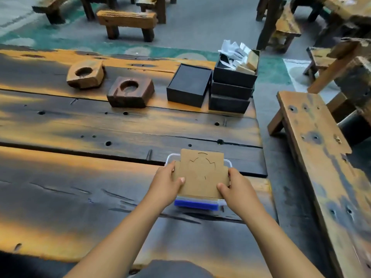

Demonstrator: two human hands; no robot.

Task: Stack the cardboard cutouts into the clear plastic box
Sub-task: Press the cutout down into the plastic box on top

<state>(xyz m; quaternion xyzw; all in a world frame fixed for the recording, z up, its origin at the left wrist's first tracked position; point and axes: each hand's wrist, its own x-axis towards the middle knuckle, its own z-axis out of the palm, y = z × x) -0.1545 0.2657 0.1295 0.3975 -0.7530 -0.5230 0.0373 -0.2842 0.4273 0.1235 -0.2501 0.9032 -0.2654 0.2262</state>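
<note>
— How far along am I?

— My left hand and right hand hold a cardboard cutout, fingers closed on its sides, just over the clear plastic box near the counter's right edge. Not seated yet; I can't tell what remains.

I see my left hand and right hand gripping a brown cardboard cutout by its two sides. It sits over the clear plastic box on the dark wood table. Far back stand black boxes and two wood blocks.
</note>
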